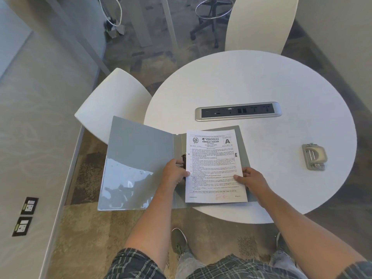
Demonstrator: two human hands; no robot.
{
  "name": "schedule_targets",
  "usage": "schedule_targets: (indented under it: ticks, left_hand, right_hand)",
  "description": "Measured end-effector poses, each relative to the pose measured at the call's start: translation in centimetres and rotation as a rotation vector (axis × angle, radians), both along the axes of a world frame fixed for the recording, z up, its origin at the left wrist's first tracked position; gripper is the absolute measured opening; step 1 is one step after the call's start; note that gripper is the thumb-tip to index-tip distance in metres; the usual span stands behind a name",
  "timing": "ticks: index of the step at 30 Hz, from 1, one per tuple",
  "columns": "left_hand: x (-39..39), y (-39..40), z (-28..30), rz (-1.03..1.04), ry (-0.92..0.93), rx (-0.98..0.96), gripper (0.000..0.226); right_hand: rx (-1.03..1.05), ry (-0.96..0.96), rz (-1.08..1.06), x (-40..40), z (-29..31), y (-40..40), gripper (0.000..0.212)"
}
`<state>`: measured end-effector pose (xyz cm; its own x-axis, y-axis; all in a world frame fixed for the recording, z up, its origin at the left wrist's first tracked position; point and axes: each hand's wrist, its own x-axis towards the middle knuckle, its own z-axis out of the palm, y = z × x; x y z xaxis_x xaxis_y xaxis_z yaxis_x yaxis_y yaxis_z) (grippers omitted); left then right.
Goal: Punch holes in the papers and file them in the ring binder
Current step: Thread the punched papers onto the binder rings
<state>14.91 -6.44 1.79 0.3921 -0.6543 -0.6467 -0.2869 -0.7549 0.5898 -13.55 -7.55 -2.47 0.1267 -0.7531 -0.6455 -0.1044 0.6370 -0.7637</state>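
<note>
A grey ring binder [138, 166] lies open at the near left edge of the round white table [261, 81], its left cover hanging past the rim. Printed papers [214, 164] lie on the binder's right half. My left hand [175, 173] rests at the papers' left edge, over the dark ring mechanism, which it mostly hides. My right hand [251, 178] holds the papers' lower right edge, thumb on top. A silver hole punch [314, 157] sits alone on the table to the right, apart from both hands.
A silver power and socket strip [238, 111] is set into the table's middle. White chairs stand at the left [112, 103] and far side [259, 23]. A rolling stool base [209, 21] is on the floor beyond. A wall runs along the left.
</note>
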Motion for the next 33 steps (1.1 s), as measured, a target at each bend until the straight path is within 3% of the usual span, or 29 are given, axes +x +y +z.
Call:
schedule_targets:
  ticks: [9, 24, 28, 33]
  left_hand:
    - [0.4, 0.1, -1.4, -0.028, -0.050, -0.024, 0.018]
    - [-0.8, 0.3, -1.2, -0.163, -0.165, -0.004, 0.010]
    - [-1.6, 1.1, -1.3, -0.244, -0.232, -0.032, 0.010]
    - [-1.7, 1.8, -1.3, -0.233, -0.285, -0.089, 0.011]
  right_hand:
    - [0.008, -0.020, -0.024, -0.2, 0.1, 0.0, 0.025]
    - [-0.040, 0.058, -0.078, -0.1, -0.4, 0.3, 0.032]
    - [-0.096, 0.251, -0.035, 0.7, -0.7, 0.6, 0.038]
    - [-0.383, 0.858, 0.124, 2.9, -0.2, 2.1, 0.064]
